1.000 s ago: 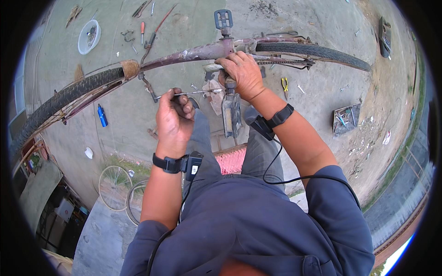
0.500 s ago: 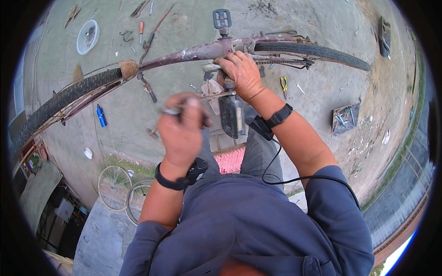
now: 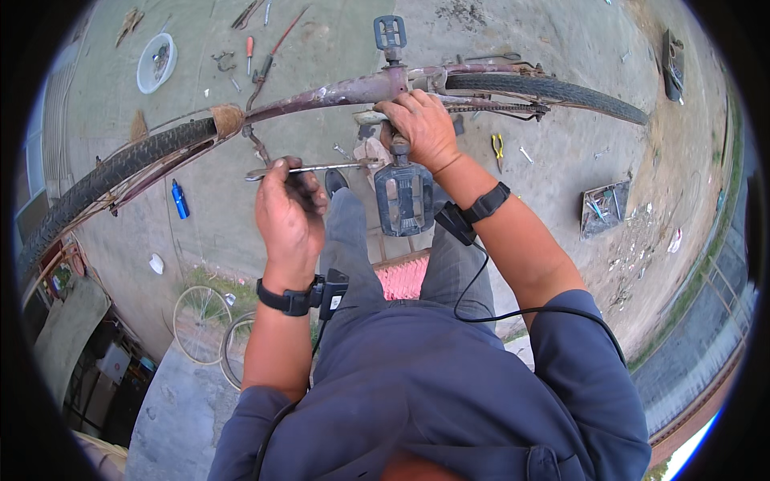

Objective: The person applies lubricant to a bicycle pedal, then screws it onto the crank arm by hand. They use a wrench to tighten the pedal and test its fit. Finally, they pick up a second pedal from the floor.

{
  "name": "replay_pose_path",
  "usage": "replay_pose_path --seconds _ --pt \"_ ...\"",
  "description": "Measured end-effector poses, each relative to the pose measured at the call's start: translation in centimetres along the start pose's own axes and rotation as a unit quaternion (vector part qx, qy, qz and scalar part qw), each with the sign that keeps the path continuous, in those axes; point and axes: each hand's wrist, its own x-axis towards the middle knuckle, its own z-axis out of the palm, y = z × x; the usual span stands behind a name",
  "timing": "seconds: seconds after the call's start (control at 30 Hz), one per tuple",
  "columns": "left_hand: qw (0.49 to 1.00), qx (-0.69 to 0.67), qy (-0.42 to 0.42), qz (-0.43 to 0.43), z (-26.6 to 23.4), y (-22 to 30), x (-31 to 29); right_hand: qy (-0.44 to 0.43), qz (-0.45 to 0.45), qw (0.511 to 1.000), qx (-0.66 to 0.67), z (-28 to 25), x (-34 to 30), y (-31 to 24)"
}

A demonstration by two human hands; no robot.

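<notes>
An old purple bicycle frame [image 3: 333, 94] stretches across the upper part of the view. My left hand [image 3: 287, 212] pinches a long metal wrench [image 3: 333, 167] between thumb and fingers, the other fingers loosely curled. The wrench's far end lies by the spindle of the near black pedal [image 3: 405, 200]; whether it is seated there I cannot tell. Around the crank area just above that pedal, my right hand [image 3: 423, 132] is closed, covering most of the crank arm. Past the frame sticks out the other pedal [image 3: 390, 32].
Tyred wheels [image 3: 553, 90] extend along both sides. On the concrete lie yellow-handled pliers [image 3: 498, 152], a red screwdriver [image 3: 249, 53], a blue bottle [image 3: 179, 199] and several spanners. A white bowl [image 3: 156, 64] stands far left, a tool tray [image 3: 604, 210] right. Loose wheel rims [image 3: 200, 325] rest lower left.
My left hand has moved slightly left and down, its blur gone and its fingers looser on the wrench. The near pedal has turned from edge-on to flat. My right hand stays put.
</notes>
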Motion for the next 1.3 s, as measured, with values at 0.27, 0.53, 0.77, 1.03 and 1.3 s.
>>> replay_pose_path --seconds 0.27,0.53,0.77,1.03,1.3 --pt "0.981 -0.135 -0.047 -0.134 -0.8 -3.4 2.5 -0.001 -0.003 1.000 -0.005 0.1 0.2 0.1" --pt "0.942 -0.212 -0.090 -0.243 -1.2 -5.6 4.3 -0.006 -0.008 1.000 -0.002 -0.1 0.0 0.2" --pt "0.994 -0.064 -0.074 -0.056 0.5 -2.8 0.4 -0.008 0.002 1.000 0.009 -0.1 0.1 0.1" --pt "0.658 0.447 -0.339 0.502 5.0 0.1 -4.7 -0.013 -0.004 1.000 -0.002 -0.5 0.2 0.0" --pt "0.970 0.157 -0.090 0.162 2.4 1.6 -3.7 -0.026 0.015 0.999 0.020 -0.9 0.3 -0.4"
